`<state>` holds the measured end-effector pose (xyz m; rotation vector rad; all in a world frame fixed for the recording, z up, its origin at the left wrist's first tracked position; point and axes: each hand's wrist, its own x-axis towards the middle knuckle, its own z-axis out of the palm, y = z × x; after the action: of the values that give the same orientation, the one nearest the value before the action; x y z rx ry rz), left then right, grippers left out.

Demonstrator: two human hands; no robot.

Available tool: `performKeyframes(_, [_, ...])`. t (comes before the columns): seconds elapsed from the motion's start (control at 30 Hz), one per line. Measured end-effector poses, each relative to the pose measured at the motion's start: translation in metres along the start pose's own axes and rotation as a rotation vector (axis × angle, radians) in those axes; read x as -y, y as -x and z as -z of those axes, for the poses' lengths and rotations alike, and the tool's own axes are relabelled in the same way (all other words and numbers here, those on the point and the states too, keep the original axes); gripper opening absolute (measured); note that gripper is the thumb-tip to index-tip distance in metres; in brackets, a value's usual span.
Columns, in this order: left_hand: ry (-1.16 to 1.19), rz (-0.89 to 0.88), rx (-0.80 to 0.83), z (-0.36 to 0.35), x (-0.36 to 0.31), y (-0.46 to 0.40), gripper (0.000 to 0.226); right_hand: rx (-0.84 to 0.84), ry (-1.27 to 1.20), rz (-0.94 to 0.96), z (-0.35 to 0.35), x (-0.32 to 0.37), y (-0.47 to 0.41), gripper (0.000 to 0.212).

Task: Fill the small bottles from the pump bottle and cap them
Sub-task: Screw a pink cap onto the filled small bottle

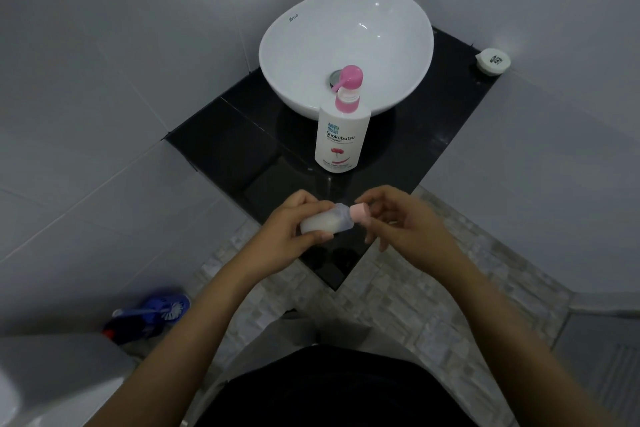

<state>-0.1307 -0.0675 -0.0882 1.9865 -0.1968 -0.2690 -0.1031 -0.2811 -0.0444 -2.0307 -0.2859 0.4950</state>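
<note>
Left hand [292, 225] grips a small bottle [327, 221] of seemingly white liquid; right hand [398, 215] pinches its pink cap [360, 211]

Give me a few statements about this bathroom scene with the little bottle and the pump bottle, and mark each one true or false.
1. The left hand holds the small bottle on its side. True.
2. The pump bottle lies tipped over in the sink. False: it stands upright on the black counter, in front of the sink.
3. The right hand has its fingers at the pink cap. True.
4. The small bottle looks empty. False: whitish liquid shows inside.
5. The pump head is blue. False: it is pink.
</note>
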Motion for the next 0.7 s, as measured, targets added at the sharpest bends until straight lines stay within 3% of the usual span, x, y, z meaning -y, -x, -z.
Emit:
performKeyframes(0.1, [0.041,0.012,0.012,0.001,-0.001,0.0,0.041,-0.125,0.102,-0.076,-0.008,0.001,-0.001,0.024])
performKeyframes(0.27, [0.063,0.013,0.022,0.002,-0.003,0.001,0.04,-0.038,0.075,0.036,-0.003,0.005,0.002,0.013])
performKeyframes(0.37, [0.07,0.035,0.03,0.001,-0.006,0.002,0.038,-0.103,0.115,-0.029,-0.009,0.005,0.002,0.014])
performKeyframes(0.53, [0.152,0.062,0.041,0.004,-0.012,0.004,0.04,-0.1,-0.136,0.013,-0.006,0.008,0.006,0.02])
performKeyframes(0.7, [0.161,0.074,0.05,0.005,-0.013,0.004,0.037,-0.16,-0.09,-0.064,-0.008,0.006,0.006,0.025])
